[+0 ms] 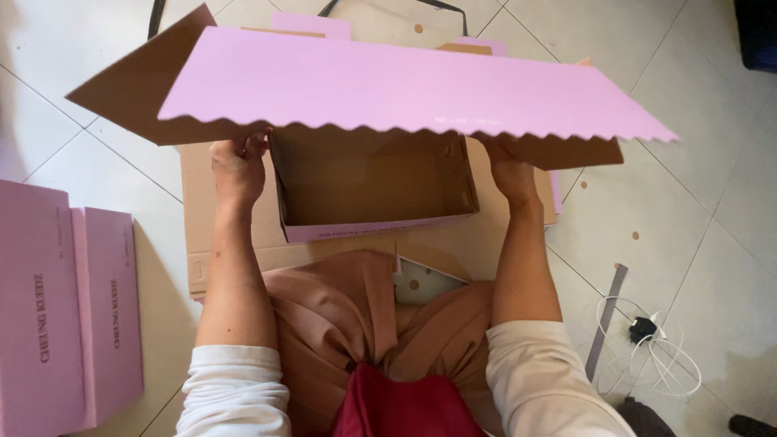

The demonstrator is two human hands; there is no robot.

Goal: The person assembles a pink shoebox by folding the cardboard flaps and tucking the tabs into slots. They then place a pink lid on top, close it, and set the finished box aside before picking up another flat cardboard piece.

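Observation:
A large pink cardboard sheet (405, 85) with a zigzag-cut near edge and brown underside is held up flat over the floor. My left hand (237, 166) grips its near edge on the left, and my right hand (508, 168) grips it on the right. Directly below, between my hands, stands an open brown-lined box (372, 190) with a pink outside; its inside looks bare. The sheet hides the box's far side.
Flat brown cardboard (210, 235) lies under the box. Stacked pink folded boxes (65, 299) rest at the left. A white coiled cable with a black plug (647, 344) and a grey strip (605, 320) lie on the white tiled floor at the right.

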